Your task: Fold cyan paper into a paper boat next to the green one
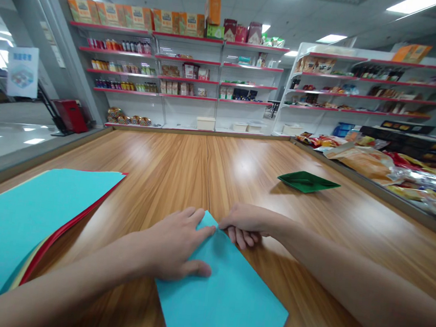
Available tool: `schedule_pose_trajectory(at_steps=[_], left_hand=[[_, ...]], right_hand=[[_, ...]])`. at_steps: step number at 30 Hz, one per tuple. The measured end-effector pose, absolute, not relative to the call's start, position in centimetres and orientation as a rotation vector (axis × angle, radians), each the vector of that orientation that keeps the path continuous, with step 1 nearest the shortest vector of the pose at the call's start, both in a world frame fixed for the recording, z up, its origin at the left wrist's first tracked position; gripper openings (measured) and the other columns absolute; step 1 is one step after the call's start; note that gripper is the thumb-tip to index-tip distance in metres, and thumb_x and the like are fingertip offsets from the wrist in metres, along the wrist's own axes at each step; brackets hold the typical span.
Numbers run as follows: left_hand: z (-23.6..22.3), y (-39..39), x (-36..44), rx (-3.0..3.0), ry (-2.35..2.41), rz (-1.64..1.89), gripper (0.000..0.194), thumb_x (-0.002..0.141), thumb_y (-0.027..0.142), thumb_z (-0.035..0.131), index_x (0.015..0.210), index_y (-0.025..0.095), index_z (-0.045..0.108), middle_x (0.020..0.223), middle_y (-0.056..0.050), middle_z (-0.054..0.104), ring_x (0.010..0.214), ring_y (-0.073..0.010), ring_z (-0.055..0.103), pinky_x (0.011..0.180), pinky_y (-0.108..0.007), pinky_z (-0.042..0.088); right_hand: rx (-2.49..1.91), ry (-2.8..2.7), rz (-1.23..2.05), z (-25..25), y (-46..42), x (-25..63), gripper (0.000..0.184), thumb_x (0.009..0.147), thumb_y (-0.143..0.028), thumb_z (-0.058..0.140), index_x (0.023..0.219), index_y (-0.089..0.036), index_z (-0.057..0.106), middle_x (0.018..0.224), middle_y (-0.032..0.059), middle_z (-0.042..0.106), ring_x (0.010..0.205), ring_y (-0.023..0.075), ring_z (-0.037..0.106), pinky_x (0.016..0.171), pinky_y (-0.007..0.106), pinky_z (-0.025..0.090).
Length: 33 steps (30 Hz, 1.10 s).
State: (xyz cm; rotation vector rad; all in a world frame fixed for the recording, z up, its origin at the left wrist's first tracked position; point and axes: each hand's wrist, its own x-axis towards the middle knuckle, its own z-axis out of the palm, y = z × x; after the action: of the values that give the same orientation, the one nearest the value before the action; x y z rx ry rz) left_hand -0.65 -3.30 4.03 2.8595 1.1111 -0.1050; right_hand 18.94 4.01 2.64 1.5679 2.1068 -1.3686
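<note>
We have a blue sheet [234, 298] in front of us on the bench [154, 188], its pointed far end leading away from us and its near end cut off by the bottom of the view. Our left hand [177, 244] lies palm down on its left side, fingers spread and thumb held wide, pressing on the paper without gripping it. Our right hand [242, 225] is at the slanting right edge, just below the tip, with its fingers curled; whether thumb and forefinger pinch the paper or only press along the edge, we cannot tell. The step looks like shaping or creasing that edge, and to do it well we would want the left palm firm and flat, so the sheet cannot turn under the pull of the right. We should line up the layers at the tip first, then run a fingertip along the edge in one even stroke, since a loose start there would probably skew the whole line. The stack of coloured sheets [47, 209] to our left and the green folded paper [304, 183] beyond the right hand both sit well apart from the work, leaving our wrists room.
</note>
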Motion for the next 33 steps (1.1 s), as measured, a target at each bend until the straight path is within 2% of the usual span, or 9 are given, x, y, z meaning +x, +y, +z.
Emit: schedule_pose_trajectory(at_steps=[12, 15, 19, 21, 23, 25, 26, 33], left_hand=[[4.6, -4.7, 0.4, 2.754, 1.397, -0.228, 0.066, 0.079, 0.059, 0.050, 0.129, 0.016, 0.047, 0.128, -0.022, 0.047, 0.113, -0.0390, 0.048, 0.085, -0.050, 0.046], [5.1, -4.8, 0.5, 2.708, 1.442, -0.254, 0.063, 0.078, 0.058, 0.053, 0.127, 0.017, 0.049, 0.127, -0.020, 0.049, 0.113, -0.0371, 0.050, 0.085, -0.048, 0.046], [4.5, -4.6, 0.3, 2.720, 1.403, -0.201, 0.062, 0.077, 0.055, 0.058, 0.122, 0.012, 0.052, 0.127, -0.022, 0.050, 0.116, -0.0376, 0.048, 0.090, -0.048, 0.043], [3.8, -4.1, 0.1, 2.784, 1.235, -0.106, 0.069, 0.078, 0.053, 0.057, 0.132, 0.013, 0.043, 0.141, -0.020, 0.036, 0.129, -0.0357, 0.035, 0.099, -0.047, 0.035], [3.2, -3.8, -0.2, 2.774, 1.051, -0.136, 0.076, 0.083, 0.048, 0.053, 0.144, 0.016, 0.021, 0.151, -0.015, 0.019, 0.137, -0.0309, 0.020, 0.106, -0.046, 0.026], [3.0, -3.6, -0.3, 2.728, 1.020, -0.184, 0.081, 0.085, 0.044, 0.050, 0.147, 0.017, 0.006, 0.152, -0.013, 0.010, 0.139, -0.0288, 0.014, 0.108, -0.046, 0.023], [3.0, -3.5, -0.3, 2.707, 1.041, -0.202, 0.082, 0.085, 0.043, 0.050, 0.147, 0.017, 0.004, 0.152, -0.013, 0.009, 0.139, -0.0289, 0.013, 0.108, -0.046, 0.022], [3.8, -4.0, 0.0, 2.698, 1.160, -0.260, 0.075, 0.085, 0.045, 0.048, 0.145, 0.013, 0.018, 0.150, -0.015, 0.014, 0.138, -0.0299, 0.017, 0.106, -0.047, 0.026]], right_hand=[[1.561, 2.098, -1.363, 3.0, 3.8, 19.0, 0.036, 0.077, -0.031, 0.047, 0.049, -0.013, 0.061, 0.038, 0.0005, 0.055, 0.026, 0.0086, 0.044, 0.025, 0.019, 0.031], [1.547, 2.104, -1.366, 2.9, 3.8, 19.0, 0.036, 0.077, -0.032, 0.047, 0.049, -0.013, 0.061, 0.037, 0.0003, 0.055, 0.026, 0.0085, 0.044, 0.025, 0.019, 0.031], [1.526, 2.118, -1.352, 2.8, 4.0, 19.1, 0.034, 0.076, -0.031, 0.047, 0.051, -0.013, 0.061, 0.037, -0.0002, 0.055, 0.026, 0.0090, 0.044, 0.025, 0.019, 0.031], [1.514, 2.127, -1.346, 2.7, 4.0, 19.1, 0.035, 0.077, -0.032, 0.046, 0.052, -0.013, 0.061, 0.037, -0.0002, 0.054, 0.026, 0.0092, 0.044, 0.026, 0.019, 0.031], [1.503, 2.123, -1.351, 2.7, 4.1, 19.1, 0.037, 0.078, -0.035, 0.045, 0.052, -0.013, 0.061, 0.037, 0.0003, 0.054, 0.027, 0.0095, 0.044, 0.027, 0.019, 0.032], [1.501, 2.118, -1.371, 2.7, 4.1, 19.1, 0.039, 0.079, -0.038, 0.045, 0.053, -0.013, 0.060, 0.038, 0.0007, 0.055, 0.027, 0.0093, 0.044, 0.027, 0.019, 0.033], [1.503, 2.112, -1.375, 2.7, 4.1, 19.1, 0.039, 0.079, -0.039, 0.045, 0.053, -0.013, 0.060, 0.039, 0.0007, 0.055, 0.027, 0.0091, 0.043, 0.028, 0.019, 0.034], [1.517, 2.104, -1.340, 2.8, 3.9, 19.1, 0.039, 0.076, -0.038, 0.047, 0.050, -0.013, 0.061, 0.037, 0.0009, 0.054, 0.025, 0.0094, 0.042, 0.024, 0.020, 0.030]])
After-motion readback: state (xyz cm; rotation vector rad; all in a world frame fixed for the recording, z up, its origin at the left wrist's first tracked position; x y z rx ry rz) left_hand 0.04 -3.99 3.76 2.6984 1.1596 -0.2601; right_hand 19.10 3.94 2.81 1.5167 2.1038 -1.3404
